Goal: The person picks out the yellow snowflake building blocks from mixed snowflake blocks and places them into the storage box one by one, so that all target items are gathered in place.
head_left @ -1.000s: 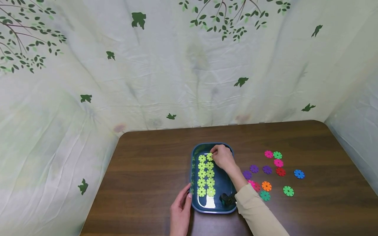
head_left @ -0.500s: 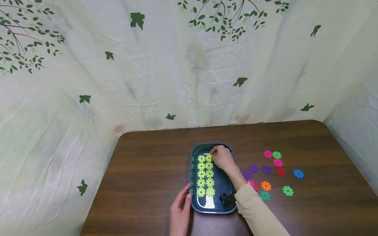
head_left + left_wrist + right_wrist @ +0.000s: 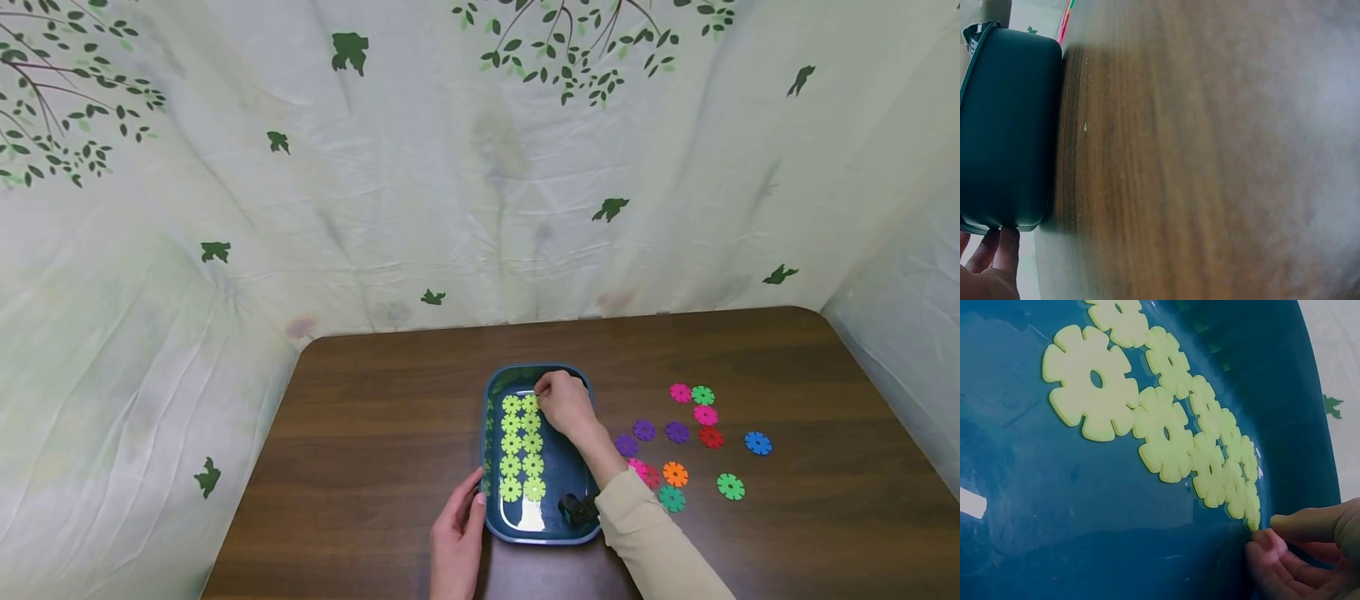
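Note:
A dark blue tray (image 3: 566,467) stands on the wooden table. Two columns of yellow flower-shaped discs (image 3: 532,442) lie flat along its left half. My right hand (image 3: 566,404) reaches inside, thumb and fingers bent together at the far yellow disc (image 3: 530,403) of the right column. In the right wrist view, the fingertips of this right hand (image 3: 1304,550) are right at that disc's edge (image 3: 1252,515); most of the disc is foreshortened. My left hand (image 3: 457,537) holds the tray's left rim, and its fingertips (image 3: 1007,240) show against the wall in the left wrist view.
Loose flower discs lie right of the tray: purple (image 3: 677,432), pink (image 3: 705,415), red (image 3: 712,437), blue (image 3: 758,442), orange (image 3: 675,474) and green (image 3: 731,487). A black wrist device (image 3: 577,509) hangs over the tray's near right corner. A leaf-printed cloth (image 3: 450,167) backs the table (image 3: 375,433).
The far yellow disc of the right column has shifted slightly nearer, into line with its neighbour. My right hand has moved very little; the left stays at the tray.

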Demonstrator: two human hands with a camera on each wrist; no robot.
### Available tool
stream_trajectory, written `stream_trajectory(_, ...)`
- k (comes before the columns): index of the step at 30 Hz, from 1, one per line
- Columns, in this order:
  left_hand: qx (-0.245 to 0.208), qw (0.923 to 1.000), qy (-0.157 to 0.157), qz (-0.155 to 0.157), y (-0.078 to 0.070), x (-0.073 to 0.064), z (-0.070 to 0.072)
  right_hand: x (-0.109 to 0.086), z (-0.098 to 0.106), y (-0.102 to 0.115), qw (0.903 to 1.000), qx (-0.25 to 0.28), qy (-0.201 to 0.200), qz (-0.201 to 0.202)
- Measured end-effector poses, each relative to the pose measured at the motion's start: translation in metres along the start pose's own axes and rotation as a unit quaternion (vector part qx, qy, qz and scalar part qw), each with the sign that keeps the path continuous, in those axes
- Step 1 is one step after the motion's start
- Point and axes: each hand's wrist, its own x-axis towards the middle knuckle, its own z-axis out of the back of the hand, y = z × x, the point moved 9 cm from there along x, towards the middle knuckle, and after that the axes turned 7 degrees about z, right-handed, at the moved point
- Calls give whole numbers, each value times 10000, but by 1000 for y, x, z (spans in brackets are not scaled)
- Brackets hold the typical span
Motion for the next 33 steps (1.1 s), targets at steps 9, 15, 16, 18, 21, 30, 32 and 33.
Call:
stream_trajectory(9, 27, 10000, 25, 6, 0, -1, 1, -4, -1, 4, 9994, 313, -16, 142)
stream_trajectory(15, 32, 10000, 35, 2, -1, -1, 0, -8, 0, 12, 9971, 673, 160, 320)
stream_trajectory(16, 44, 10000, 35, -4, -1, -1, 0, -9, 1, 14, 9967, 709, 173, 358)
stream_trajectory(18, 37, 10000, 34, -23, -1, -1, 0, -11, 4, 19, 9958, 746, 179, 490)
stream_trajectory(21, -20, 10000, 23, -68, 0, -1, 1, -15, 10, 25, 9947, 817, 159, 604)
stream_trajectory(30, 3, 10000, 31, -70, 0, 1, 1, -30, 28, 37, 9918, 1085, 81, 673)
stream_trajectory(32, 13, 10000, 36, -46, 0, 0, 1, -34, 32, 39, 9919, 1040, 70, 722)
stream_trajectory(33, 25, 10000, 45, -30, -1, 0, 1, -37, 34, 40, 9921, 1012, 66, 744)
